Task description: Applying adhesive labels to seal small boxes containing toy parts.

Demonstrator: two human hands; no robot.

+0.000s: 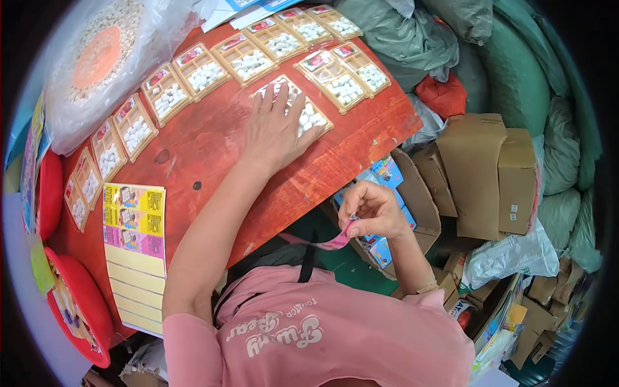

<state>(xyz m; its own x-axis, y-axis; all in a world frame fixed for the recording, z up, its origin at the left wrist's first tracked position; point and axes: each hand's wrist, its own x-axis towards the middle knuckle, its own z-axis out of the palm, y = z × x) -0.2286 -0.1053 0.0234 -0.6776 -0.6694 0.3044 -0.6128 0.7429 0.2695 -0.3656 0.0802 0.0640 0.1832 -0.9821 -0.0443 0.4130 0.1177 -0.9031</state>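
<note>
My right hand (374,209) has the pink strip (335,242) pinched btwn thumb & index, a narrow grip; I've got it near one end, prob. to keep most of its face off my skin (the trailing part is blurry, can't tell where it stops). Below, by the table edge, an open carton (425,200) holds blue boxes (387,173), prob. put there for easy reach. On my left, a red basin (97,351) has mixed bits in it, too small to tell; next to it the label sheet (134,274) lies flat, upper rows printed, lower rows bare. My left hand (274,132) is wide, palm down, fingers spread over a tan tray (318,108), prob. to steady it, w/ white pieces (312,120) showing beside my fingers. Farther off, more trays (260,76) arc across the red table (213,129), most w/ white pieces in the big compartment & a red-pictured card in a small one. Top left, a clear bag (64,122) bulges w/ more pieces, an orange round thing among them
</note>
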